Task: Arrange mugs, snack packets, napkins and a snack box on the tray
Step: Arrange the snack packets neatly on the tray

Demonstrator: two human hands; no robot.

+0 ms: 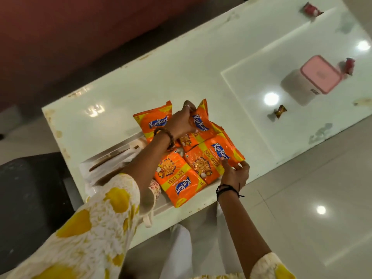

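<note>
Left hand (181, 122) grips one orange Kurkure packet (201, 123) above the tray (112, 156); right hand (234, 173) pinches another packet's corner (219, 156). Light, slippery, crushable; best held by edges.

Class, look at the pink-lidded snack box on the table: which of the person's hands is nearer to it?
Right. The right hand sits below-left of the snack box, touching a packet; the left hand is farther left, gripping another packet.

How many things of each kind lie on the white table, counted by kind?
Orange snack packets: 4 clearly visible, maybe more beneath
Pink-lidded snack box: 1
Small wrapped sweets: 3
Napkin pile: 1
Total: 9
</note>
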